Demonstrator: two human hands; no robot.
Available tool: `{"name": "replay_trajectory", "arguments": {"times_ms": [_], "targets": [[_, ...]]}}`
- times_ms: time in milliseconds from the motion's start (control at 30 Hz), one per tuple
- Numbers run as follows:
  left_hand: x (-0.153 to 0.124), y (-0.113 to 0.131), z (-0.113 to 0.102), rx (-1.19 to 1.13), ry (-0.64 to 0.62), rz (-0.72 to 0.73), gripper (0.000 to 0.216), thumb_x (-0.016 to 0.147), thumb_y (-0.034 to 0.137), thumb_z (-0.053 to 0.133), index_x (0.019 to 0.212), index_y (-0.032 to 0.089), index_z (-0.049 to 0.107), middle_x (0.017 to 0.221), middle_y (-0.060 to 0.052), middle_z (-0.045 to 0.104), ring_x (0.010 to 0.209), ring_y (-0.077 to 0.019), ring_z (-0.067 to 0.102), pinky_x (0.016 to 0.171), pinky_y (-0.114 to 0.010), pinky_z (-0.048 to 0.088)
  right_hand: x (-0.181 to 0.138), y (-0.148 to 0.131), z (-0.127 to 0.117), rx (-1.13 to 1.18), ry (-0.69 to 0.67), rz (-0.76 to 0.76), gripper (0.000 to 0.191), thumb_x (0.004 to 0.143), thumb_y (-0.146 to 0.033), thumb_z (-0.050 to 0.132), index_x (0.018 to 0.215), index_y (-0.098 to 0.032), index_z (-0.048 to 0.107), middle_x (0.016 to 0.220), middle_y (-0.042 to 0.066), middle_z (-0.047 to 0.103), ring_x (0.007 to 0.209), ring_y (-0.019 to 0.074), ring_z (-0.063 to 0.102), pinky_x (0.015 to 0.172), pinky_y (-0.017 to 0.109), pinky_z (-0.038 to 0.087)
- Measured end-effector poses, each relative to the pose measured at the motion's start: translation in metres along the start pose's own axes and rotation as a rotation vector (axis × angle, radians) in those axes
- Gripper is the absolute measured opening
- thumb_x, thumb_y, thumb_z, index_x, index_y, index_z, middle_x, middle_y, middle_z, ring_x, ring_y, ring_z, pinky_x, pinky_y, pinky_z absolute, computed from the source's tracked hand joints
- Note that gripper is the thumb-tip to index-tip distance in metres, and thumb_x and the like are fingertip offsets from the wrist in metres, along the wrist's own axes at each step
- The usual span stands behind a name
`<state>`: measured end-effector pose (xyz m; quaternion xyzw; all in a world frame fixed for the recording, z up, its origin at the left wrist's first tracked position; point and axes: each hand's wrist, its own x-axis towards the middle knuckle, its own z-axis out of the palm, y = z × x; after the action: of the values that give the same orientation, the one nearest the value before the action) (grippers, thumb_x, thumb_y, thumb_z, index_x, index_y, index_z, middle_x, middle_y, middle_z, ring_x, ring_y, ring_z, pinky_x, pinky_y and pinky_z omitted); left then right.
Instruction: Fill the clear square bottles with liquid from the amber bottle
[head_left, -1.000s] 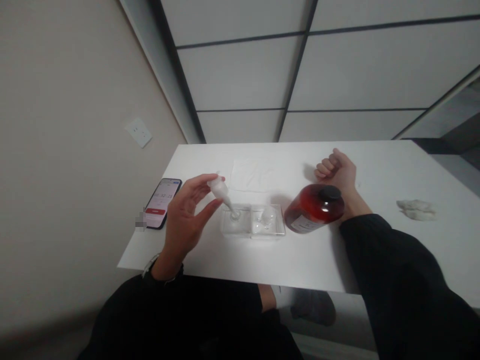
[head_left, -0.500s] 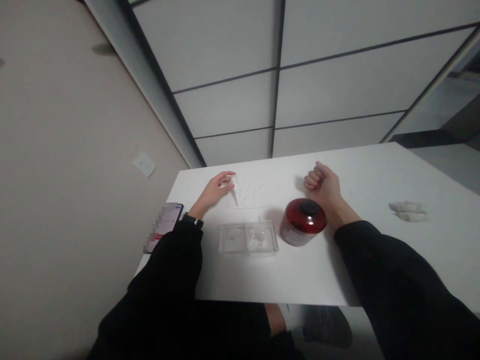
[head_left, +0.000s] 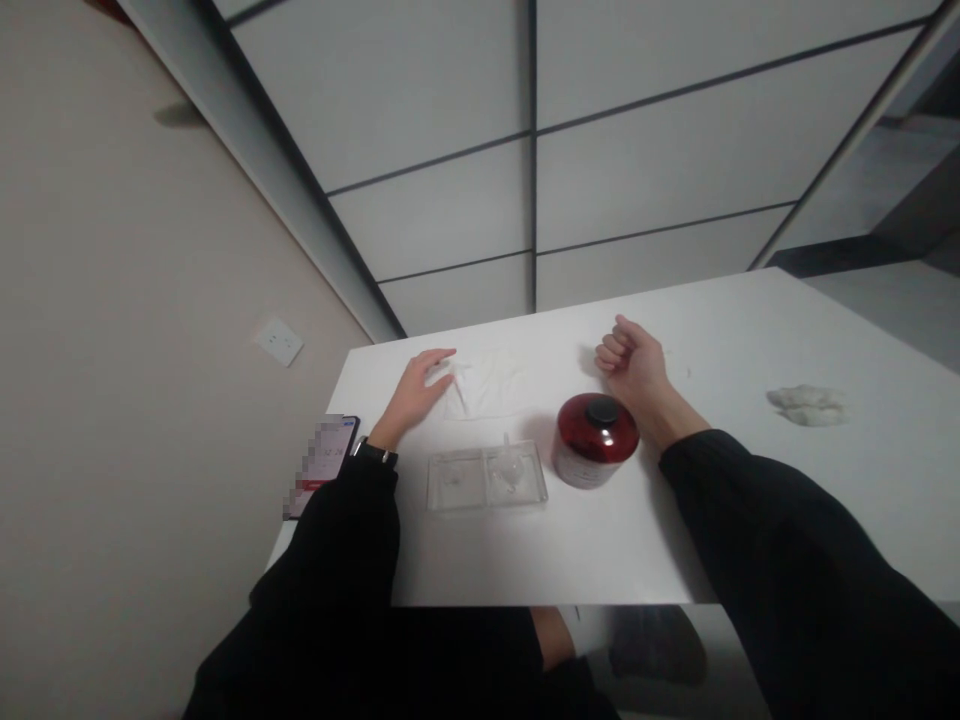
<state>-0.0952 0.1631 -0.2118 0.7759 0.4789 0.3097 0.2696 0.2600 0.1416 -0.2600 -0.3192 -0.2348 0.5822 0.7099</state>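
Note:
My left hand (head_left: 416, 392) is open over the left edge of a thin white tissue (head_left: 491, 388), thumb and forefinger apart. Just right of its thumb lies a small white tapered tube (head_left: 460, 390), faint against the tissue. My right hand (head_left: 634, 362) rests on the table as a loose fist, and nothing shows in it. In front of that wrist stands a dark red bottle (head_left: 598, 440) with a black cap and pale label. Left of the bottle is a clear two-compartment tray (head_left: 457, 505); a clear round piece (head_left: 510, 468) sits in its right compartment.
A phone (head_left: 330, 455) lies at the white table's left edge, beside my left wrist. A crumpled pale cloth or tissue (head_left: 808, 406) is off to the right. Panelled doors (head_left: 450, 220) rise behind the table, and a wall with a socket (head_left: 279, 342) borders the left.
My left hand has let go of the white tapered tube and drawn slightly left; the tube now lies on the tissue. My right hand stays a fist. The view has shifted a little.

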Motion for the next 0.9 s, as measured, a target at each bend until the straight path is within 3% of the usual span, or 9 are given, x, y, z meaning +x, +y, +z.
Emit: {"name": "replay_trajectory", "arguments": {"times_ms": [67, 167, 233, 333, 433, 533, 667, 900], "targets": [[-0.019, 0.021, -0.011, 0.003, -0.018, 0.027, 0.042, 0.095, 0.032, 0.066, 0.135, 0.021, 0.07, 0.147, -0.013, 0.066, 0.123, -0.025, 0.066, 0.119, -0.052, 0.047, 0.0, 0.001, 0.0, 0.011, -0.004, 0.001, 0.078, 0.073, -0.042, 0.09, 0.067, -0.024, 0.014, 0.05, -0.011, 0.017, 0.042, 0.0066, 0.015, 0.034, 0.024, 0.019], [-0.061, 0.062, -0.023, -0.034, -0.155, 0.173, 0.039, 0.103, 0.045, 0.063, 0.137, 0.026, 0.069, 0.142, -0.011, 0.069, 0.124, -0.0251, 0.068, 0.117, -0.051, 0.049, 0.001, 0.002, 0.0, 0.02, -0.006, -0.004, 0.08, 0.069, -0.042, 0.092, 0.066, -0.023, 0.015, 0.05, -0.011, 0.017, 0.042, 0.0058, 0.015, 0.034, 0.022, 0.018], [-0.088, 0.088, -0.022, -0.011, -0.255, 0.253, 0.048, 0.096, 0.052, 0.075, 0.138, 0.028, 0.069, 0.138, -0.01, 0.072, 0.133, -0.0288, 0.065, 0.119, -0.052, 0.049, 0.001, 0.002, 0.0, 0.016, -0.004, -0.009, 0.079, 0.067, -0.042, 0.092, 0.065, -0.023, 0.016, 0.05, -0.011, 0.017, 0.043, 0.0055, 0.014, 0.034, 0.022, 0.016], [-0.115, 0.112, -0.008, 0.097, -0.266, 0.246, 0.061, 0.083, 0.054, 0.088, 0.134, 0.027, 0.069, 0.138, -0.01, 0.074, 0.13, -0.0313, 0.068, 0.117, -0.054, 0.052, 0.001, 0.002, 0.0, 0.004, 0.001, -0.015, 0.076, 0.067, -0.042, 0.092, 0.064, -0.024, 0.018, 0.05, -0.011, 0.017, 0.043, 0.0055, 0.013, 0.034, 0.023, 0.015], [-0.122, 0.112, 0.01, 0.183, -0.244, 0.231, 0.073, 0.074, 0.052, 0.096, 0.135, 0.024, 0.066, 0.14, -0.012, 0.074, 0.132, -0.0339, 0.069, 0.123, -0.061, 0.047, 0.0, 0.0, 0.0, -0.003, -0.004, -0.013, 0.075, 0.069, -0.042, 0.091, 0.062, -0.024, 0.019, 0.05, -0.011, 0.017, 0.043, 0.005, 0.013, 0.035, 0.022, 0.016], [-0.12, 0.105, 0.018, 0.181, -0.253, 0.221, 0.073, 0.076, 0.043, 0.096, 0.138, 0.026, 0.064, 0.146, -0.012, 0.071, 0.137, -0.0335, 0.067, 0.126, -0.063, 0.042, -0.001, -0.001, 0.001, -0.008, -0.001, -0.012, 0.072, 0.072, -0.042, 0.089, 0.062, -0.023, 0.02, 0.05, -0.011, 0.017, 0.043, 0.0051, 0.014, 0.036, 0.022, 0.017], [-0.117, 0.1, 0.019, 0.135, -0.255, 0.221, 0.063, 0.08, 0.035, 0.094, 0.136, 0.028, 0.067, 0.146, -0.01, 0.072, 0.136, -0.0324, 0.068, 0.12, -0.059, 0.05, 0.0, -0.001, 0.002, -0.024, 0.006, -0.007, 0.071, 0.078, -0.042, 0.085, 0.063, -0.024, 0.019, 0.05, -0.011, 0.017, 0.043, 0.0061, 0.014, 0.036, 0.024, 0.017], [-0.116, 0.101, 0.02, 0.125, -0.23, 0.204, 0.058, 0.078, 0.037, 0.095, 0.129, 0.026, 0.07, 0.14, -0.011, 0.076, 0.128, -0.0331, 0.073, 0.113, -0.057, 0.053, -0.001, -0.002, 0.002, -0.025, 0.001, -0.023, 0.07, 0.075, -0.04, 0.085, 0.061, -0.023, 0.019, 0.051, -0.011, 0.015, 0.044, 0.0049, 0.014, 0.037, 0.022, 0.018]]}}
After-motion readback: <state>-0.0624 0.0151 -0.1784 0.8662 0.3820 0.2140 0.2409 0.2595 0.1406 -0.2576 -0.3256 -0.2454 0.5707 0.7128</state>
